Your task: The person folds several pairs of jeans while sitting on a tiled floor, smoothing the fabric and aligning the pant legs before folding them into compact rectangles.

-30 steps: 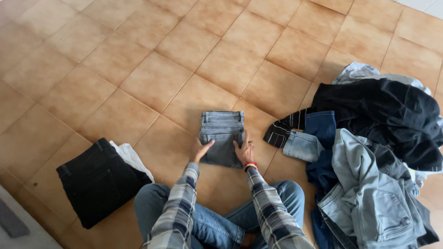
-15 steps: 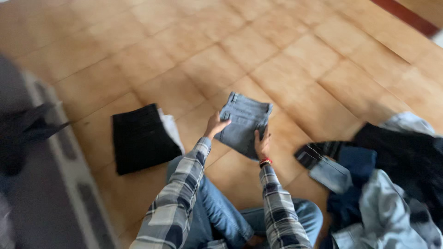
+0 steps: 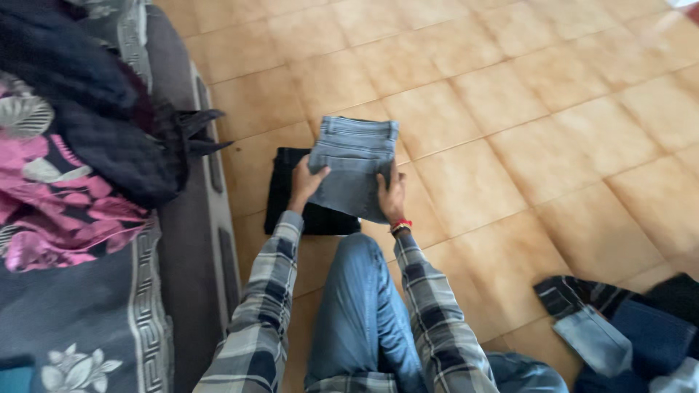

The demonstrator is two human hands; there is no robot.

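Folded grey jeans (image 3: pixel 354 166) sit between both hands, lifted just above the black folded trousers (image 3: pixel 285 191) on the tiled floor (image 3: pixel 510 145). Left hand (image 3: pixel 306 183) grips the left edge of the jeans, thumb on top; right hand (image 3: pixel 392 198) clamps the right edge, with a red band at the wrist. Both sleeves are plaid. Black trousers lie flat beside a grey couch (image 3: pixel 182 240) — dark cloth (image 3: pixel 95 109) and a pink flowered fabric (image 3: pixel 44 211) are heaped on it. More clothes (image 3: pixel 626 335) are piled at the lower right, well apart from the hands.
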